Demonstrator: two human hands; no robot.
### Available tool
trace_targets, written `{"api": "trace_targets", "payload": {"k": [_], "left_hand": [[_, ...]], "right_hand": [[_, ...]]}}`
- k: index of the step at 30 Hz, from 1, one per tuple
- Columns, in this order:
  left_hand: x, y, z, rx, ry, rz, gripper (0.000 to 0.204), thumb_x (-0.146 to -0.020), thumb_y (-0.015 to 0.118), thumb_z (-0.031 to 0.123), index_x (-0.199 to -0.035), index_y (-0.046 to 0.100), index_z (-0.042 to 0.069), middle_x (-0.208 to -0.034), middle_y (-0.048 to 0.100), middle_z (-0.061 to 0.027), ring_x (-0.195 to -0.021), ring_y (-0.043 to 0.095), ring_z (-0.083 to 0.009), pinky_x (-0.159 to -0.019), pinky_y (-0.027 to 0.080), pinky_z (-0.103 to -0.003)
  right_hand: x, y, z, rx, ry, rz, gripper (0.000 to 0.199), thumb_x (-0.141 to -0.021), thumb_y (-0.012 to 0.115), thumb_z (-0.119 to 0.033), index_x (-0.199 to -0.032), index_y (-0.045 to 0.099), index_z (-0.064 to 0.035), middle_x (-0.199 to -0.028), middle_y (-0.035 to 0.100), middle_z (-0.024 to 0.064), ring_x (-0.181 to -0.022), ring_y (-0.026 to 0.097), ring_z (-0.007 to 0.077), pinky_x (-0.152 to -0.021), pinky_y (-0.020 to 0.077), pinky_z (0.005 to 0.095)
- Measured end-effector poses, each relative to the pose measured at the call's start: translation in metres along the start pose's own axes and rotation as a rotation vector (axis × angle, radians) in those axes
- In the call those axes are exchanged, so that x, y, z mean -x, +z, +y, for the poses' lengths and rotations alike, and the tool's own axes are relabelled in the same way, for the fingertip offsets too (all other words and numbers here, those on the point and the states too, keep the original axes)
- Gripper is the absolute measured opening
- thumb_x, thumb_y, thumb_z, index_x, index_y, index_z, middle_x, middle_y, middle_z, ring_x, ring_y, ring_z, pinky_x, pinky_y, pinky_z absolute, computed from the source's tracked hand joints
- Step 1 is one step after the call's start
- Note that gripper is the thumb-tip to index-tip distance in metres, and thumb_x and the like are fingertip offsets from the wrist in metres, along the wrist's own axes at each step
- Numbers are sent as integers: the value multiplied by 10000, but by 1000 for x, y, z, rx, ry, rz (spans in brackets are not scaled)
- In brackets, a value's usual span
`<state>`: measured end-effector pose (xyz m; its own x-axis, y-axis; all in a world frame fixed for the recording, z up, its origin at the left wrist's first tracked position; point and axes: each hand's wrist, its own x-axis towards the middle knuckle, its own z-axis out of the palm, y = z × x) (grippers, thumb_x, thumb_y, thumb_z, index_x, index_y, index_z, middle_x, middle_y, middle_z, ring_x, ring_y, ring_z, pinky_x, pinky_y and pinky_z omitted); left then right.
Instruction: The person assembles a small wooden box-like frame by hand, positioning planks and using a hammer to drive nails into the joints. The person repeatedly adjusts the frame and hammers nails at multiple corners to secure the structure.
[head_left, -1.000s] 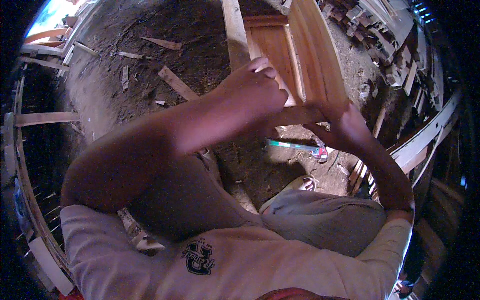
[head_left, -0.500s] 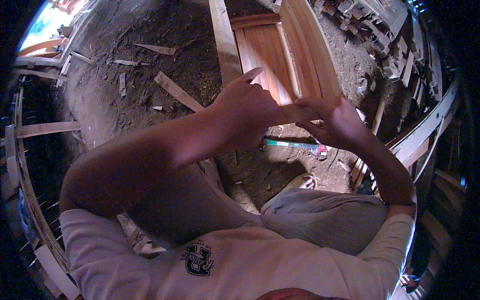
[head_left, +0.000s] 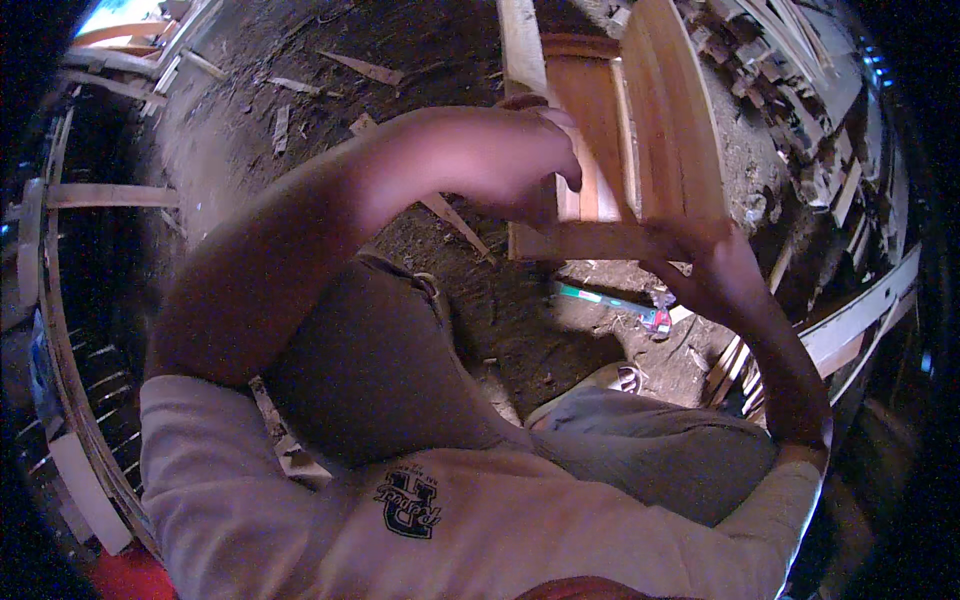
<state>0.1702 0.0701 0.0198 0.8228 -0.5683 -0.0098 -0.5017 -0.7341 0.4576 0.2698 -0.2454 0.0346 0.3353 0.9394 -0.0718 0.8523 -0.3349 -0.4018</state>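
An open wooden box-like frame of light brown boards stands in front of me, its slatted inner panel partly in sunlight. My left hand bends over the left side board, fingers curled down toward the inside; it hides part of that board, and its grip is partly hidden. At the near right corner, my right hand grips the near board, its thumb below the edge. On the ground just under the box lies a tool with a green handle and a red end, perhaps a hammer.
Wood scraps are scattered over the bare earth at the far left. A pile of offcuts lies at the far right. Long boards slant along the right side, and a wooden rail structure stands at the left.
My left hand has moved from the near left corner up and over the left side board, uncovering the near board. My right hand stays at the near right corner. The whole view has shifted.
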Motion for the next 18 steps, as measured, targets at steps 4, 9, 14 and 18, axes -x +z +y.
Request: {"api": "trace_targets", "payload": {"k": [4,9,14,18], "left_hand": [[-6,18,-9,-2,46,-32,492,-738,846,319,-1171,767,100,-1087,713,-116,-1287,533,-281,-1067,441,-448],[-15,19,-3,-100,-75,-109,438,-716,834,418,-1056,808,143,-1010,728,-73,-1221,553,-248,-997,447,-468],[-24,25,-7,-176,-122,-218,290,-729,756,312,-939,767,112,-1048,710,-117,-1105,613,-297,-987,455,-491],[-31,6,21,-195,-227,-350,342,-741,774,456,-886,825,150,-899,742,-90,-1024,659,-256,-1066,393,-541]], "right_hand": [[-7,-4,-6,2,27,-55,397,-816,847,-196,-1162,721,-48,-958,771,155,-865,774,292,-767,612,406],[-1,3,3,-30,2,0,411,-805,855,-181,-1162,716,-34,-946,772,148,-819,769,283,-733,608,397],[-4,0,2,-29,-29,-4,436,-799,864,-184,-1177,709,-32,-935,769,147,-771,753,277,-715,600,387],[-2,0,1,40,-23,3,446,-794,869,-191,-1183,709,-39,-944,767,153,-788,754,285,-718,599,390]]}}
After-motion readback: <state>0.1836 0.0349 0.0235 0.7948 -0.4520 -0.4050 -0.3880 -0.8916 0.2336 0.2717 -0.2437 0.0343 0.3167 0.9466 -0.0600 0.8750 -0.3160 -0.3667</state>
